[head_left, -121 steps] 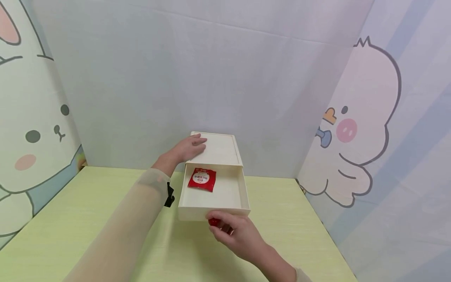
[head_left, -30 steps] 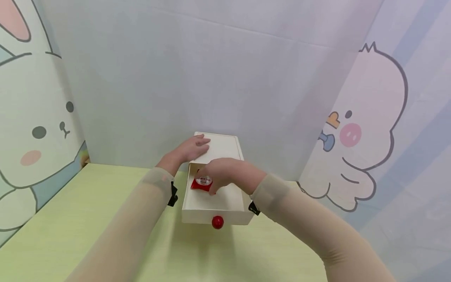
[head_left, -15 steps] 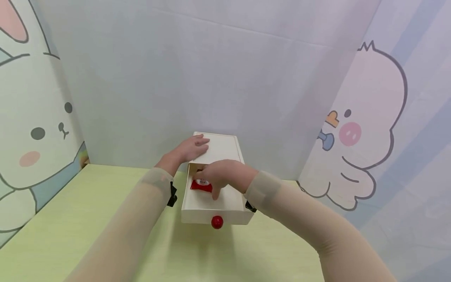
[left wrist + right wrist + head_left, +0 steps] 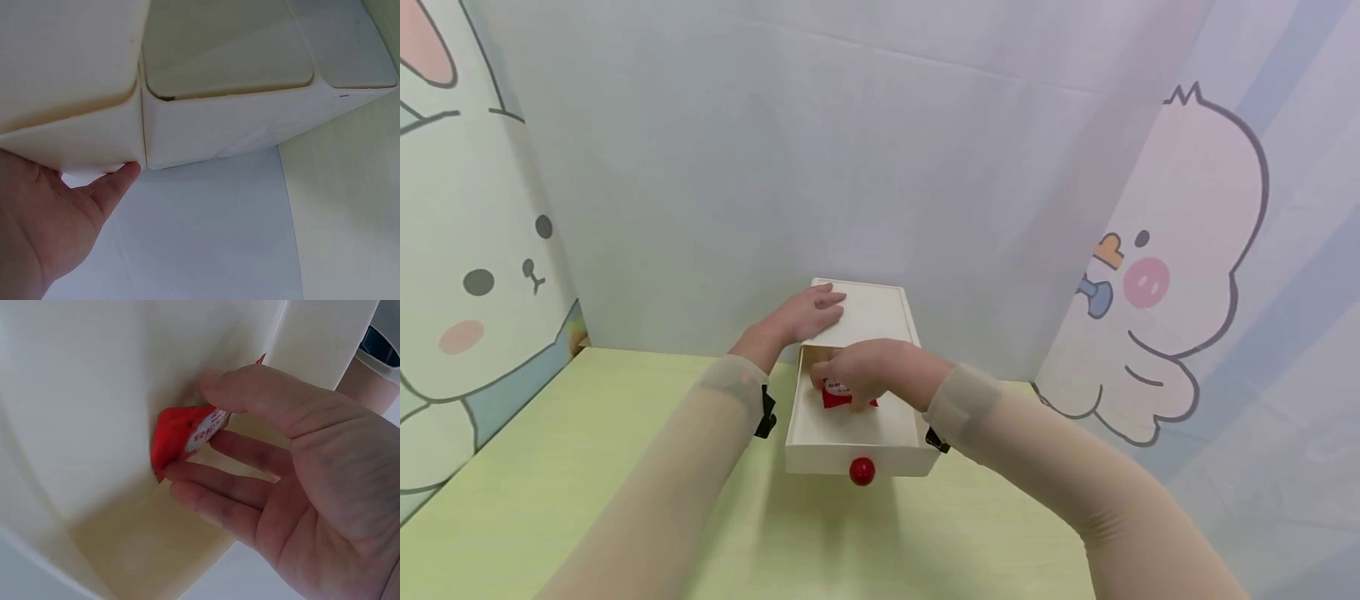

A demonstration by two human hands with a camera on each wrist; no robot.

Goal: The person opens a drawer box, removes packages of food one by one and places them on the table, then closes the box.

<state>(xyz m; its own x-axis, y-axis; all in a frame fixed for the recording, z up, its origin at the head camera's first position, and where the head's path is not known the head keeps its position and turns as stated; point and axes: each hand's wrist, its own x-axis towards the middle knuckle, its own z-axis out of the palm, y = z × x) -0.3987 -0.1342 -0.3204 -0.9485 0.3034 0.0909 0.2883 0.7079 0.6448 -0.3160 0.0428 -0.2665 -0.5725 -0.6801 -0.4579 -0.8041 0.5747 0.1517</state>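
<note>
A white box (image 4: 880,308) stands on the table with its drawer (image 4: 820,459) pulled out; a round red knob (image 4: 862,472) is on the drawer's front. On the box's top, at the left side, rests my left hand (image 4: 808,315) with the fingers spread; the left wrist view shows its thumb along the side wall. My right hand (image 4: 872,367) reaches into the drawer and pinches a small red snack packet (image 4: 837,399) with white printing. In the right wrist view, thumb and fingers lie on either side of the packet (image 4: 173,434), which partly hides behind them.
The light green table (image 4: 640,417) extends to both sides of the box. A pale cloth backdrop (image 4: 887,167) hangs right behind it. Cartoon-printed panels flank the table, a rabbit (image 4: 467,242) at left and a chick (image 4: 1172,250) at right.
My right hand has gone from the drawer knob into the drawer and taken hold of the packet, which has shifted slightly to the right. The left hand stays on the box.
</note>
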